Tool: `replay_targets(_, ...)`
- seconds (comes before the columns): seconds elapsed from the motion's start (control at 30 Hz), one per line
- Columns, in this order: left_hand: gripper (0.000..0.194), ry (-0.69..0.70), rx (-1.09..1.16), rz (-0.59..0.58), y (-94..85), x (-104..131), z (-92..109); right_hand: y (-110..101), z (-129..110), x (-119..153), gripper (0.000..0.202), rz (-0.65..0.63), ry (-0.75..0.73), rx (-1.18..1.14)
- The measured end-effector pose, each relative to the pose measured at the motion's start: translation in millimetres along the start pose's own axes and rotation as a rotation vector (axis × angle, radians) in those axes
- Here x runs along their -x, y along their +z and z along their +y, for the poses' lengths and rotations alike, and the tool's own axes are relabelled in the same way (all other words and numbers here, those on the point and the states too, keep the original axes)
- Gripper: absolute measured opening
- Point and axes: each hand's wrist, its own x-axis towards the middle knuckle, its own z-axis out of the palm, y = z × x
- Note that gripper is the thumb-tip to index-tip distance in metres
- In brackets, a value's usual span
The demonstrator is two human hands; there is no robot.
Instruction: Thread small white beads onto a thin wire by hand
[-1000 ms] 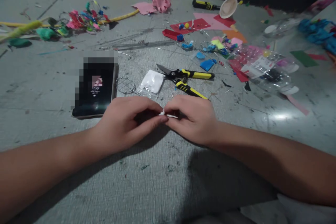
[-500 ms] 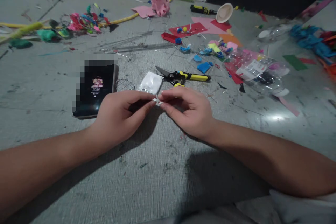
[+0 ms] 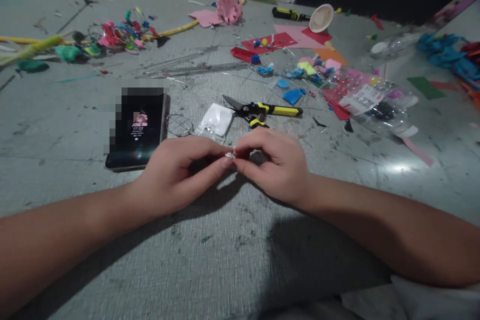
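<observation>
We see a small white piece (image 3: 229, 155) pinched between both hands' fingertips, just above the grey work surface (image 3: 225, 260), roughly mid-width and nearer its near edge. Left hand (image 3: 180, 172) is knuckles-up, thumb and index closed on the piece from the left; right hand (image 3: 275, 162) mirrors it, fingers curled, thumb and index closed on the same piece. Both forearms angle in from the near corners, low over the surface. What the piece is, we can't tell: too small. Just beyond the hands: yellow-handled snips (image 3: 262, 108), one handle partly behind the right hand's knuckles; white pad in a clear bag (image 3: 216, 120); small wire ring (image 3: 179, 124); phone (image 3: 138, 127) lying flat beside the left hand. Towards the far edge: coloured paper scraps (image 3: 292, 40), a pink paper flower (image 3: 228, 4), a clear plastic bag of bits (image 3: 369, 100) to the right.
</observation>
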Motion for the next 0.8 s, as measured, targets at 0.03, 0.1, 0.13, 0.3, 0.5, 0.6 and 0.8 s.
replay_targets(0.03,0.009,-0.009,0.004,-0.007,0.4,0.6,-0.8,-0.3,0.0,0.1,0.007,-0.015,-0.013,0.008)
replay_targets(0.1,0.007,-0.049,-0.016,0.027,2.1,2.6,-3.6,0.0,0.5,1.1,0.009,-0.027,-0.029,0.018)
replay_targets(0.13,0.006,-0.085,-0.025,0.071,3.3,3.8,-5.2,0.5,0.9,1.9,0.009,-0.028,-0.017,0.018)
replay_targets(0.3,0.011,-0.260,0.097,0.304,6.9,8.1,-2.9,5.1,2.1,7.3,0.022,0.013,0.190,-0.079)
replay_targets(0.5,0.011,-0.436,0.456,0.335,6.0,9.6,21.4,2.9,-0.8,4.3,0.017,-0.011,0.042,-0.024)
replay_targets(0.6,0.013,-0.515,0.552,0.271,9.3,12.2,23.0,1.4,-1.8,2.0,0.014,-0.028,-0.023,-0.014)
replay_targets(0.8,0.018,-0.505,0.540,0.219,17.6,15.1,9.1,4.3,1.9,2.6,0.008,-0.005,-0.015,0.045)
